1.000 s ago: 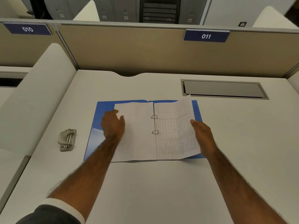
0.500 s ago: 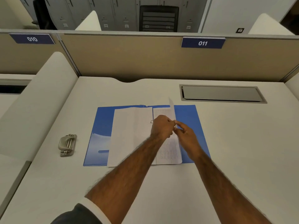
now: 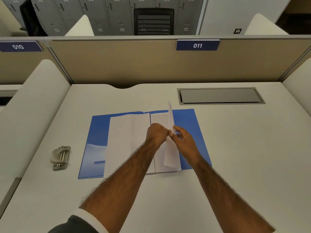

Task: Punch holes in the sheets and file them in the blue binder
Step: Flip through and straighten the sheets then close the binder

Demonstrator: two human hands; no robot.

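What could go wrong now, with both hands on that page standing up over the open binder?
The left hand and right hand pinch the raised sheet at one spot, so a tug might crease or tear it. The left hand also covers the fold of the blue binder, so lining the sheet up there may go wrong.

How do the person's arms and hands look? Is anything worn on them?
Both hands are bare: the left hand and the right hand show no gloves, and I see no ring or watch. The forearms are uncovered and hairy. On the left arm a dark grey sleeve with a white cuff sits near the elbow. The right arm shows no sleeve in view.
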